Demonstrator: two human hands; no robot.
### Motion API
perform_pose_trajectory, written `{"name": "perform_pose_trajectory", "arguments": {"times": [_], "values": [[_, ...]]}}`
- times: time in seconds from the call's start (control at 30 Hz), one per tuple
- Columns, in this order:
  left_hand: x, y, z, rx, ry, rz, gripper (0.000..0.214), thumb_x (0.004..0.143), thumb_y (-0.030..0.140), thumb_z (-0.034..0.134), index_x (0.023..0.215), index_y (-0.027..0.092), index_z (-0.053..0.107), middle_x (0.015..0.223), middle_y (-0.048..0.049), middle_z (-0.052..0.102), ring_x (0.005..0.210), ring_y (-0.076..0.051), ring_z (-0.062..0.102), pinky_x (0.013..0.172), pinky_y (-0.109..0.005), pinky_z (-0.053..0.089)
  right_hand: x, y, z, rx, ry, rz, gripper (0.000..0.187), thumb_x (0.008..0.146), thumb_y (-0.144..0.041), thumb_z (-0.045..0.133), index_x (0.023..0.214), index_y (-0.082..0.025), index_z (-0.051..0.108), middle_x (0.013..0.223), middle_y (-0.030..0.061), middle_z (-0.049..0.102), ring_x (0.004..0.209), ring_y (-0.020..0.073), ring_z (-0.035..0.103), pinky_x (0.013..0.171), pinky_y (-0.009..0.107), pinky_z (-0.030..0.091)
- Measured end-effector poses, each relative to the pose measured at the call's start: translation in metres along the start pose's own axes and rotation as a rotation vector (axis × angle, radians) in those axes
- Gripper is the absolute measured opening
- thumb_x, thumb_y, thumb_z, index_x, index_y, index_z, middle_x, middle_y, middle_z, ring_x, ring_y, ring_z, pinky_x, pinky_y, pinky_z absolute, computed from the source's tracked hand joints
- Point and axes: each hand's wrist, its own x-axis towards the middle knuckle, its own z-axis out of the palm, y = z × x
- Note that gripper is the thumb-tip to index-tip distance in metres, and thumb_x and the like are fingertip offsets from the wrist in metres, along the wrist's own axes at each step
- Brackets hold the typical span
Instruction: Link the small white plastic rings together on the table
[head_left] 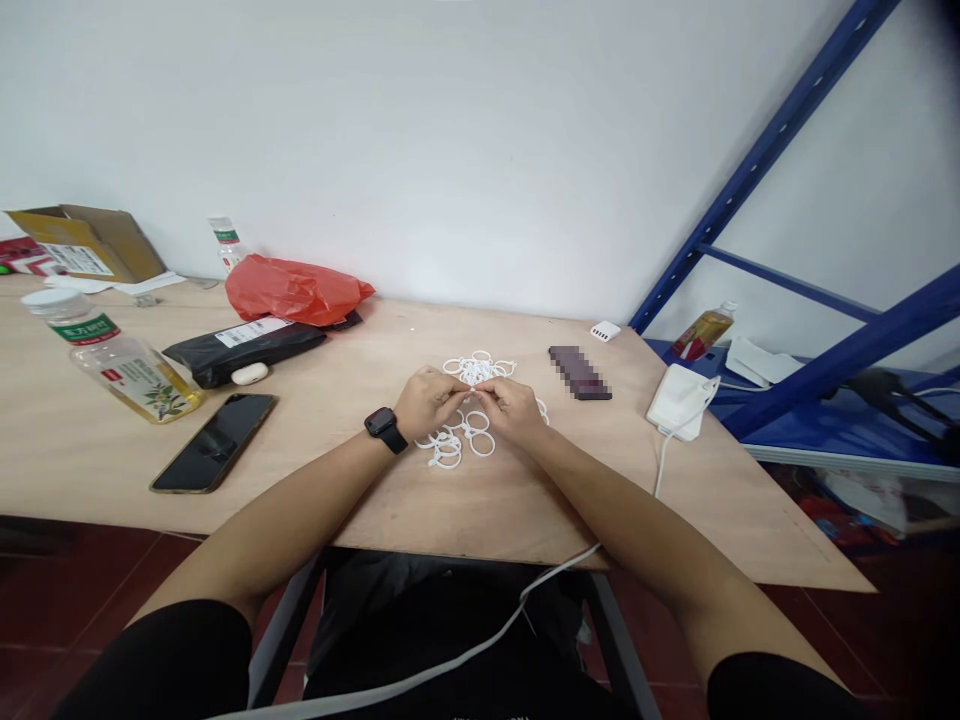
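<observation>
My left hand, with a black smartwatch on its wrist, pinches a small white plastic ring between thumb and forefinger. Fingertip to fingertip with it, my right hand pinches the same ring. The fingers cover most of that ring. Just behind them lies a tangled pile of white plastic rings. Several more loose rings lie on the table below my hands, some overlapping. A few show beside my right hand.
On the wooden table, a phone, a tea bottle, a black package and a red plastic bag lie left. A dark pixelated object and a white power bank with a cable lie right, near a blue shelf.
</observation>
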Motion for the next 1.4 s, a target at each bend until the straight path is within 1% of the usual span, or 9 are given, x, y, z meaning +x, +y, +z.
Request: {"name": "perform_pose_trajectory", "arguments": {"times": [0.2, 0.3, 0.37, 0.57, 0.73, 1.0, 1.2, 1.3, 1.4], "values": [[0.003, -0.005, 0.000, 0.044, 0.008, -0.030, 0.017, 0.092, 0.033, 0.057, 0.090, 0.020, 0.067, 0.087, -0.0037, 0.072, 0.082, -0.017, 0.065, 0.083, -0.035, 0.045, 0.006, 0.003, -0.004, 0.027, 0.026, -0.012, 0.018, 0.094, -0.028, 0.052, 0.099, -0.024, 0.069, 0.092, 0.0034, 0.073, 0.085, 0.0180, 0.068, 0.078, 0.031, 0.052], [0.004, -0.016, -0.002, 0.087, 0.026, -0.040, 0.013, 0.087, 0.030, 0.061, 0.088, 0.019, 0.068, 0.102, -0.0080, 0.069, 0.096, -0.021, 0.063, 0.088, -0.038, 0.047, 0.010, 0.017, -0.011, -0.047, 0.032, 0.060, 0.020, 0.094, -0.024, 0.051, 0.102, -0.024, 0.069, 0.099, 0.0047, 0.073, 0.093, 0.0195, 0.067, 0.084, 0.033, 0.051], [0.003, -0.023, -0.003, 0.078, -0.037, -0.041, 0.010, 0.083, 0.026, 0.061, 0.086, 0.019, 0.067, 0.111, -0.0088, 0.068, 0.101, -0.022, 0.063, 0.091, -0.039, 0.047, 0.011, 0.031, -0.016, -0.120, -0.016, 0.121, 0.021, 0.092, -0.020, 0.051, 0.102, -0.023, 0.069, 0.102, 0.0053, 0.072, 0.096, 0.0207, 0.065, 0.086, 0.035, 0.050], [0.000, -0.029, -0.001, -0.013, -0.403, -0.023, 0.012, 0.081, 0.021, 0.057, 0.083, 0.019, 0.069, 0.085, -0.0024, 0.073, 0.078, -0.017, 0.067, 0.080, -0.031, 0.049, 0.011, 0.052, -0.016, -0.243, -0.197, 0.173, 0.021, 0.086, -0.016, 0.055, 0.100, -0.020, 0.069, 0.103, 0.0070, 0.071, 0.098, 0.0233, 0.063, 0.090, 0.039, 0.048], [0.001, -0.022, 0.001, -0.022, -0.435, -0.036, 0.016, 0.085, 0.029, 0.059, 0.082, 0.019, 0.071, 0.081, -0.0019, 0.073, 0.073, -0.016, 0.066, 0.076, -0.028, 0.047, 0.010, 0.044, -0.009, -0.258, -0.283, 0.125, 0.028, 0.086, -0.017, 0.058, 0.112, -0.022, 0.067, 0.114, 0.0076, 0.068, 0.108, 0.0233, 0.060, 0.096, 0.038, 0.046], [0.000, -0.024, 0.001, -0.031, -0.415, -0.042, 0.021, 0.088, 0.034, 0.058, 0.083, 0.019, 0.072, 0.078, -0.0025, 0.073, 0.073, -0.015, 0.066, 0.074, -0.027, 0.047, 0.011, 0.043, -0.012, -0.297, -0.287, 0.136, 0.036, 0.087, -0.016, 0.055, 0.121, -0.021, 0.063, 0.119, 0.0102, 0.065, 0.109, 0.0246, 0.058, 0.095, 0.038, 0.045], [0.000, -0.025, 0.002, -0.022, -0.404, -0.038, 0.022, 0.089, 0.035, 0.057, 0.086, 0.020, 0.072, 0.080, -0.0027, 0.073, 0.072, -0.015, 0.066, 0.072, -0.027, 0.046, 0.017, 0.057, -0.035, -0.329, -0.171, 0.306, 0.028, 0.080, -0.013, 0.054, 0.101, -0.021, 0.070, 0.106, 0.0069, 0.069, 0.098, 0.0228, 0.063, 0.086, 0.034, 0.048], [0.000, -0.026, 0.003, -0.018, -0.404, -0.037, 0.022, 0.090, 0.035, 0.056, 0.085, 0.020, 0.072, 0.079, -0.0025, 0.073, 0.071, -0.015, 0.065, 0.071, -0.026, 0.045, 0.019, 0.067, -0.050, -0.352, -0.252, 0.463, 0.017, 0.073, -0.014, 0.059, 0.081, -0.022, 0.071, 0.097, 0.0049, 0.071, 0.086, 0.0215, 0.064, 0.074, 0.030, 0.048], [0.000, -0.026, 0.003, -0.019, -0.403, -0.037, 0.023, 0.090, 0.035, 0.056, 0.085, 0.020, 0.072, 0.080, -0.0026, 0.073, 0.071, -0.015, 0.065, 0.070, -0.026, 0.045, 0.019, 0.076, -0.064, -0.323, -0.347, 0.524, 0.013, 0.070, -0.015, 0.061, 0.077, -0.021, 0.070, 0.093, 0.0042, 0.071, 0.082, 0.0202, 0.064, 0.070, 0.028, 0.047]]}}
